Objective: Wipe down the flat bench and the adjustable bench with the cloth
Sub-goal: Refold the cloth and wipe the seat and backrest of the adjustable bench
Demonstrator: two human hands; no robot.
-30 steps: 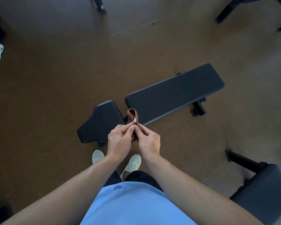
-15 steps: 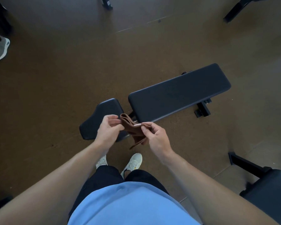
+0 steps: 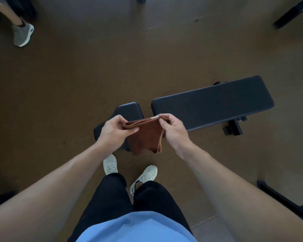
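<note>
Brown flooring (image 3: pixel 94 75) fills the frame, with a black adjustable bench (image 3: pixel 212 102) lying right of centre, its smaller seat pad (image 3: pixel 128 110) just left of the long pad. At frame centre the left hand (image 3: pixel 115 131) and right hand (image 3: pixel 173 127) each pinch an upper corner of a folded rust-brown cloth (image 3: pixel 145 135), which hangs between them above the white shoes (image 3: pixel 110 165), in front of the seat pad

Cloth (image 3: pixel 145 135) between hands, above bench (image 3: pixel 212 103); shoes (image 3: pixel 110 165) below.
</note>
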